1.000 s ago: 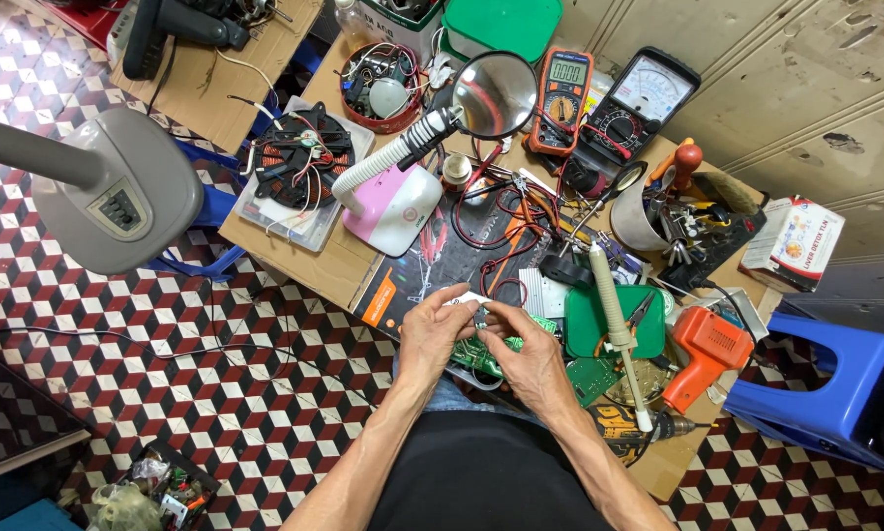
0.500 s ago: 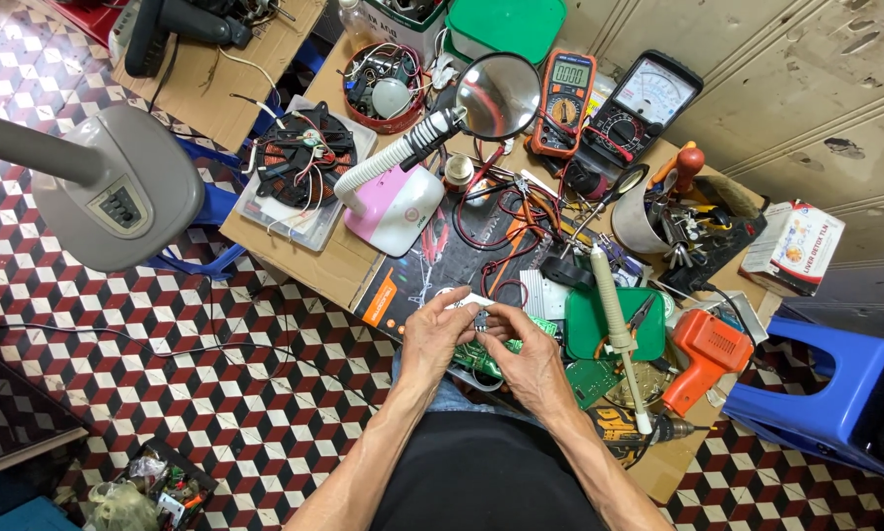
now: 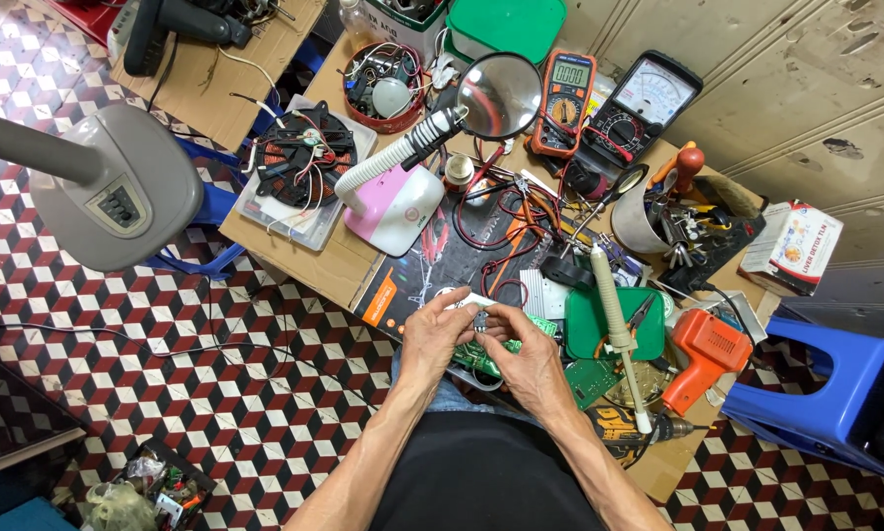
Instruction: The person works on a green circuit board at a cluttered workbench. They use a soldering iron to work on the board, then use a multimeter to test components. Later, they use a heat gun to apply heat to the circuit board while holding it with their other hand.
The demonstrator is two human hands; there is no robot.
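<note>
Left hand (image 3: 440,336) pinches one end of a small white piece (image 3: 473,299) between thumb and fingers, just above a green circuit board (image 3: 483,356). Right hand (image 3: 529,356) curls over the same board, its fingertips pressed together near a tiny dark part (image 3: 481,320) between the 2 hands; whether it grips that part I cannot tell. Both hands sit at the near edge of a crowded low workbench (image 3: 299,258). Just right of them lie a green tray (image 3: 580,329), a white soldering iron (image 3: 614,320) and an orange glue gun (image 3: 703,352). Behind stand a pink lamp base (image 3: 395,208) with a round magnifier (image 3: 499,94), red and black test leads (image 3: 506,221), 2 meters (image 3: 565,88) and a cup of tools (image 3: 648,221). A grey fan head (image 3: 117,187) looms at left.
</note>
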